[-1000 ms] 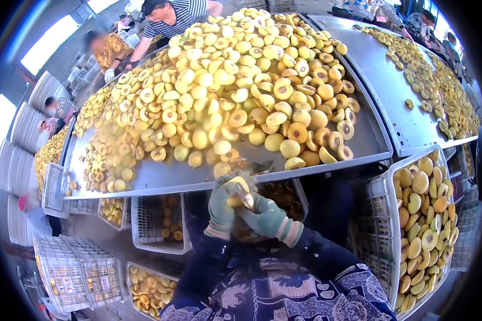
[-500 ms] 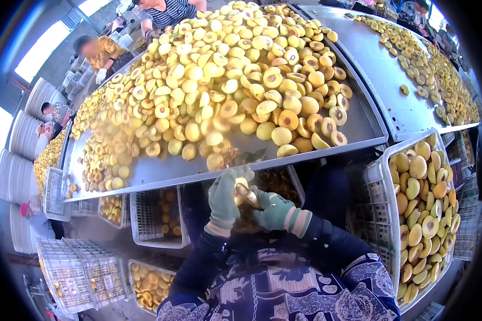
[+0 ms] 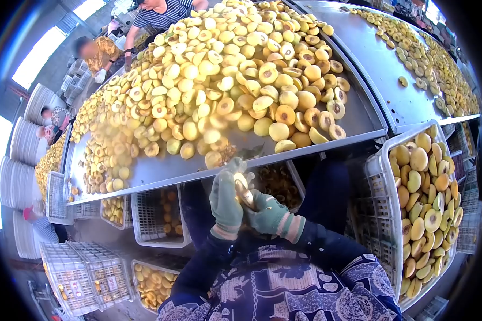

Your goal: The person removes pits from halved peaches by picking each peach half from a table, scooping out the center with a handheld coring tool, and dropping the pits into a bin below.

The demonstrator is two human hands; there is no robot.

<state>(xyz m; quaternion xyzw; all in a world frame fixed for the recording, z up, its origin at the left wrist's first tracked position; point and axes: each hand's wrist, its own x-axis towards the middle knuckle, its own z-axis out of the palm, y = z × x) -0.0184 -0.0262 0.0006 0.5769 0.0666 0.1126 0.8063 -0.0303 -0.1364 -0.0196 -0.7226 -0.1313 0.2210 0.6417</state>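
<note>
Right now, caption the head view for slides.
Gloved left hand and right hand meet at a fruit piece beside a metal table heaped with halved fruit.

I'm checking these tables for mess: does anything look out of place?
Two things: a dark, leaf-like scrap lies near the front edge of the nearer table, unlike the fruit heap behind it; and on the right-hand table, one fruit piece sits apart from the rest.

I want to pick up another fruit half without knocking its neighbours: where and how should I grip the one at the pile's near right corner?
Probably pinch opposite edges of the half, coming from the right: its round outline and exposed cut face leave the rim showing, pieces crowd its left, and bare table lies right.
</note>
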